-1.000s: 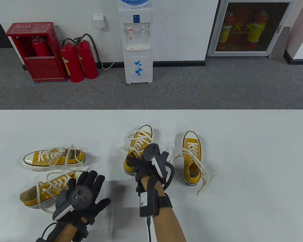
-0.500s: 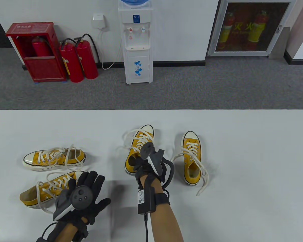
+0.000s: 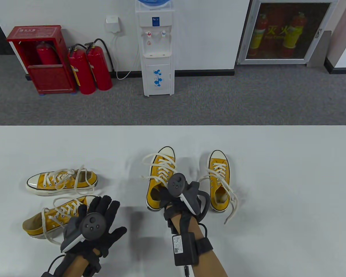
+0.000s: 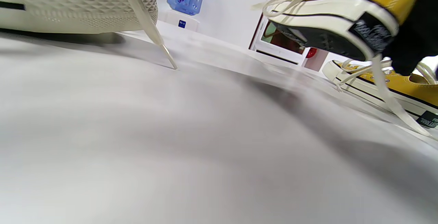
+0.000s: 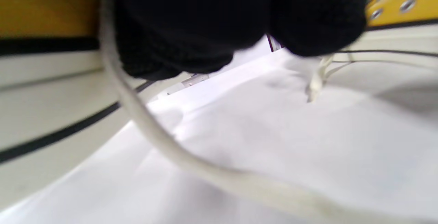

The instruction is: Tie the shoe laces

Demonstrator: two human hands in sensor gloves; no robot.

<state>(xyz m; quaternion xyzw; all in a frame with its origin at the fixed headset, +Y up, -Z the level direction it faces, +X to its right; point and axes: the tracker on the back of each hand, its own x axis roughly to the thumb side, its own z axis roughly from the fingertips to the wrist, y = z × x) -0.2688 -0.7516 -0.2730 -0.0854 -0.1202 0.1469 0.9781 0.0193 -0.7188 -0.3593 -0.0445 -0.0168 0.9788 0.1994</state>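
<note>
While right hand (image 3: pixel 173 199) grips yellow canvas shoe (image 3: pixel 159 179) heel, left hand (image 3: pixel 99 223) fingers spread flat, smooth white table (image 3: pixel 276 173).

yellow characters "灭火" on the glass-fronted extinguisher cabinet (image 3: pixel 285 30)

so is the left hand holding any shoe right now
No, the left hand lies spread flat on the table beside the nearest yellow shoe, gripping nothing.
</note>
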